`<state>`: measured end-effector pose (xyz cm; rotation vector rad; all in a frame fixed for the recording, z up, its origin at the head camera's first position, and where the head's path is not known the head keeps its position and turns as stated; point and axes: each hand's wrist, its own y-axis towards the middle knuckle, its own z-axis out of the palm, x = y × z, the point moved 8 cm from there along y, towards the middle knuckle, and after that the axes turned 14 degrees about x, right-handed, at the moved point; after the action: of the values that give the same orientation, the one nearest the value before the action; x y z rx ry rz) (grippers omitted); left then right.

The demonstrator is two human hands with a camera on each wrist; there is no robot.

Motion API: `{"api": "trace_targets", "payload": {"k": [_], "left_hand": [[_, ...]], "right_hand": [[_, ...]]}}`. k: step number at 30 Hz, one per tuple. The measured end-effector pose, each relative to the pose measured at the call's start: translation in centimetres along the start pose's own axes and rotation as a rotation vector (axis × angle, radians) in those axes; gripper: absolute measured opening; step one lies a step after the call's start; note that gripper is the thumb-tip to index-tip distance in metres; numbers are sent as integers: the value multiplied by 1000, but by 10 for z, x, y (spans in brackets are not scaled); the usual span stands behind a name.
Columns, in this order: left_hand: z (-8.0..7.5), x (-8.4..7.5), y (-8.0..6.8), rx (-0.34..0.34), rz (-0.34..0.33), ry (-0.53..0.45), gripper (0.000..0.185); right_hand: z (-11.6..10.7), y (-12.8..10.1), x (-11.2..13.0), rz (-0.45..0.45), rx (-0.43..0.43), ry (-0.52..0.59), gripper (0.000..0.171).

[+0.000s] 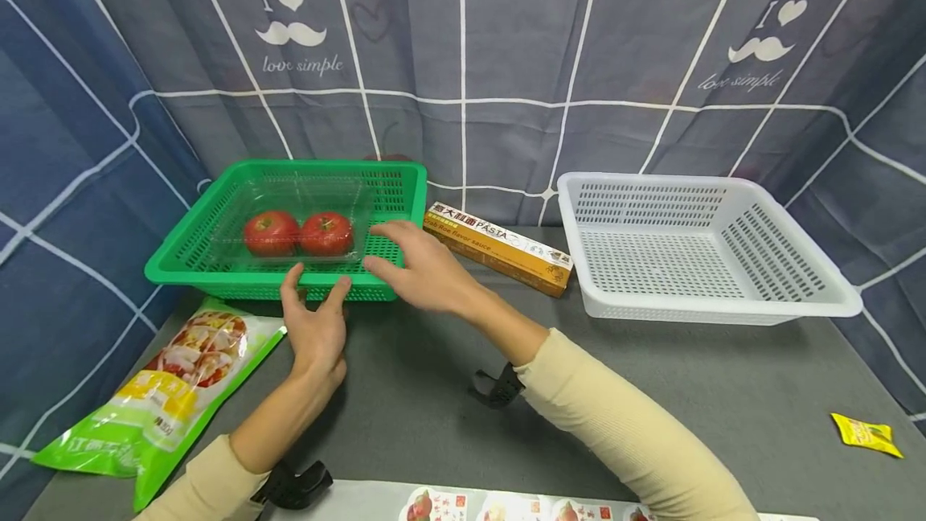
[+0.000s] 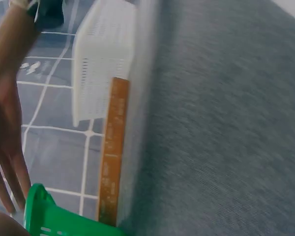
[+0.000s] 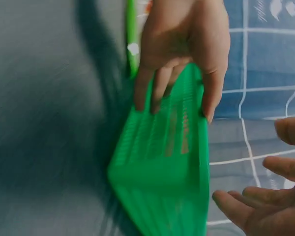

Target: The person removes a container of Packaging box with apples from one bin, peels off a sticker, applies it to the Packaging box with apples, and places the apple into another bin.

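A green basket (image 1: 181, 252) stands at the back left of the grey table and holds a clear plastic box (image 1: 289, 191) with two tomatoes (image 1: 298, 233) inside. My left hand (image 1: 316, 296) is spread open against the basket's front wall, thumb and fingers apart. In the right wrist view the left hand's fingers (image 3: 179, 83) lie straight on the green basket (image 3: 162, 167). My right hand (image 1: 394, 252) hovers open over the basket's front right corner, holding nothing. Its fingers (image 3: 265, 196) look loosely bent and empty.
An orange pasta box (image 1: 499, 248) lies between the green basket and an empty white basket (image 1: 796, 300) at the right. A green food bag (image 1: 162, 396) lies at the front left. A small yellow packet (image 1: 864, 432) sits far right. Printed sheets (image 1: 506, 509) line the near edge.
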<state>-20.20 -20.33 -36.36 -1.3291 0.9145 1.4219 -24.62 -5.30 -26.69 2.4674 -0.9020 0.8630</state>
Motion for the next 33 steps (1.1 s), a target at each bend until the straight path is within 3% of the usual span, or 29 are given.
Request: {"api": "trace_targets", "payload": {"k": [6, 13, 20, 29, 33], "left_hand": [[0, 1, 0, -23, -23, 7, 75], [-2, 1, -1, -37, -16, 18, 74], [-2, -2, 0, -45, 1, 16, 72], [-1, -3, 0, -44, 13, 6, 73], [-1, -2, -2, -39, -1, 10, 74]], "right_hand": [[20, 48, -13, 151, 24, 116, 49], [41, 78, -32, 329, 31, 261, 56], [51, 94, -39, 350, 40, 434, 58], [56, 97, -57, 397, -7, 745, 56], [56, 96, -57, 389, -53, 769, 46]]}}
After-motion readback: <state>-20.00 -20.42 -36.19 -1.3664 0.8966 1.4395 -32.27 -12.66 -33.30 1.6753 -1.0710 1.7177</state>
